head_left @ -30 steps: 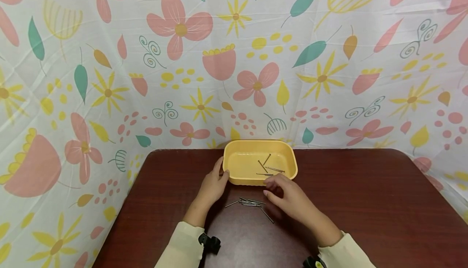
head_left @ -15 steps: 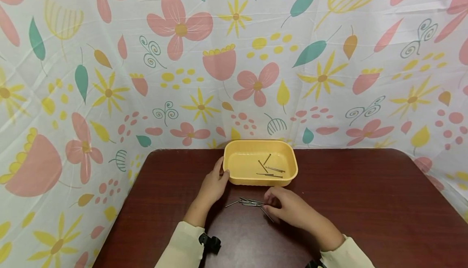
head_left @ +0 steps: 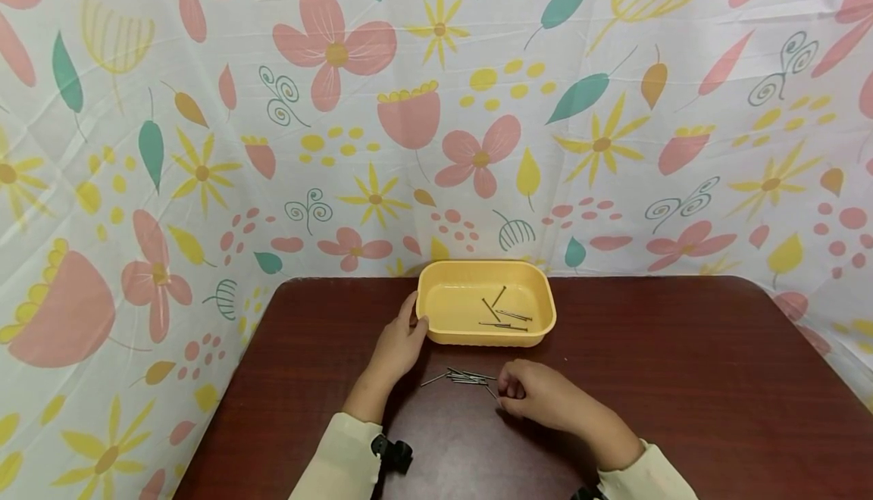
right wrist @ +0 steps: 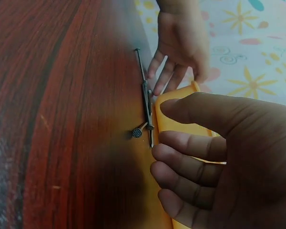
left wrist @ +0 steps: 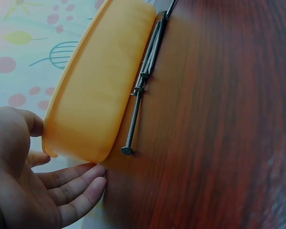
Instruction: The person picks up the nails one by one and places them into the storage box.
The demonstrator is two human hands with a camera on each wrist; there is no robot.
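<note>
A yellow plastic tray (head_left: pixel 450 339) stands at the back of the table with several nails (head_left: pixel 508 316) lying in its right half. My left hand (head_left: pixel 398 345) holds the tray's left end, the thumb at the near corner and the fingers along the outer wall. In front of the tray lies a small pile of nails (head_left: pixel 467 378). My right hand (head_left: pixel 546 395) is low at the right end of this pile, its fingertips close beside a slanting nail (head_left: pixel 492 392). In the right wrist view its thumb and loosely curled fingers stand apart, with nothing between them.
The dark red wooden table (head_left: pixel 682 379) extends on both sides of the tray. A flower-printed cloth (head_left: pixel 614 204) hangs right behind the tray and along the sides. A black strap with a small device (head_left: pixel 392 454) sits on the left wrist.
My right hand has come back from the tray's near rim to the pile of nails, then shifted slightly toward me and right. The left hand and tray have stayed in place.
</note>
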